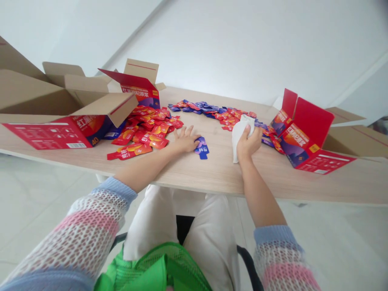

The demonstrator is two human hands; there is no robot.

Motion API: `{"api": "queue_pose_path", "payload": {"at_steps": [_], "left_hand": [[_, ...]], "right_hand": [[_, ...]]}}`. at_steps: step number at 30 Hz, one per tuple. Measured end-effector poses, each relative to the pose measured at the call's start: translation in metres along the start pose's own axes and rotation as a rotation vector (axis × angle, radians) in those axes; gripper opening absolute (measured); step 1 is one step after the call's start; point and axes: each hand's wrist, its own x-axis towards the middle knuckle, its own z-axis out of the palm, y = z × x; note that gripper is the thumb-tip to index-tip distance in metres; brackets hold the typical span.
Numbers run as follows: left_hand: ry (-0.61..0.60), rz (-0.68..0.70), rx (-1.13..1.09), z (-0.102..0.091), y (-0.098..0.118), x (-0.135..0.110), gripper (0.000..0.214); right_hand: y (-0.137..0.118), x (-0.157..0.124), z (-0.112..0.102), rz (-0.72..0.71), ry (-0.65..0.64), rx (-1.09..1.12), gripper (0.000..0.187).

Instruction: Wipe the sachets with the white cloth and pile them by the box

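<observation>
My left hand (185,140) lies with its fingers spread toward the pile of red sachets (151,135). Beside its thumb is a single blue sachet (202,148), flat on the table; whether the thumb touches it is hard to tell. A folded white cloth (239,135) is gripped in my right hand (250,141), resting at the tabletop. Behind the cloth, a row of red and blue sachets (209,110) runs across the table toward the right-hand box.
Open red cartons stand on the left (60,131), at the back left (141,91) and on the right (306,141). The wooden table (209,178) has its front edge just above my knees. A white wall (242,48) rises behind it.
</observation>
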Motion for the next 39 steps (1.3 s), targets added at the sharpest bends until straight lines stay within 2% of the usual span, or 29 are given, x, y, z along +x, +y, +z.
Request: {"api": "queue_pose_path", "payload": {"at_steps": [2, 3, 6, 7, 8, 9, 12, 13, 14, 15, 18, 20, 22, 26, 30, 34, 39], "left_hand": [[-0.107, -0.025, 0.021, -0.004, 0.009, -0.005, 0.055], [-0.183, 0.013, 0.025, -0.008, 0.012, -0.006, 0.058], [-0.443, 0.26, 0.0, -0.02, 0.013, -0.003, 0.07], [-0.495, 0.323, -0.021, -0.022, 0.012, -0.002, 0.073], [-0.498, 0.348, -0.042, -0.022, 0.011, 0.0, 0.076], [-0.444, 0.33, -0.06, -0.02, 0.009, 0.001, 0.075], [-0.144, 0.173, -0.142, -0.008, 0.004, 0.005, 0.066], [-0.082, 0.158, -0.19, -0.004, 0.002, 0.007, 0.062], [-0.07, 0.188, -0.238, -0.001, 0.0, 0.008, 0.059], [-0.111, 0.259, -0.274, 0.001, -0.002, 0.01, 0.055], [-0.356, 0.512, -0.253, -0.004, -0.008, 0.015, 0.054], [-0.491, 0.589, -0.179, -0.011, -0.011, 0.018, 0.067], [-0.568, 0.598, -0.145, -0.018, -0.013, 0.021, 0.085], [-0.658, 0.565, -0.141, -0.024, -0.012, 0.025, 0.1], [-0.654, 0.542, -0.121, -0.025, -0.007, 0.025, 0.111], [-0.676, 0.512, -0.057, -0.027, -0.005, 0.025, 0.111], [-0.733, 0.513, -0.075, -0.03, -0.004, 0.025, 0.11]], "right_hand": [[0.002, 0.0, 0.003, 0.015, -0.008, 0.004, 0.046], [0.003, 0.0, 0.005, 0.011, -0.009, 0.019, 0.045], [0.005, -0.002, 0.011, -0.052, -0.024, 0.098, 0.044], [0.004, -0.003, 0.012, -0.08, -0.041, 0.124, 0.044], [0.003, -0.005, 0.013, -0.108, -0.068, 0.149, 0.044], [0.002, -0.006, 0.013, -0.137, -0.101, 0.174, 0.043], [-0.004, -0.013, 0.014, -0.223, -0.227, 0.255, 0.04], [-0.005, -0.015, 0.015, -0.243, -0.277, 0.279, 0.039], [-0.007, -0.018, 0.016, -0.257, -0.332, 0.296, 0.039], [-0.008, -0.021, 0.018, -0.265, -0.393, 0.301, 0.039], [-0.009, -0.029, 0.023, -0.34, -0.644, 0.251, 0.038], [-0.009, -0.034, 0.026, -0.46, -0.807, 0.222, 0.036], [-0.01, -0.037, 0.026, -0.577, -0.891, 0.239, 0.034], [-0.017, -0.039, 0.022, -0.671, -0.948, 0.309, 0.03], [-0.025, -0.041, 0.017, -0.729, -1.026, 0.328, 0.028], [-0.029, -0.043, 0.015, -0.847, -1.038, 0.314, 0.037], [-0.034, -0.045, 0.013, -0.853, -1.067, 0.189, 0.034]]}}
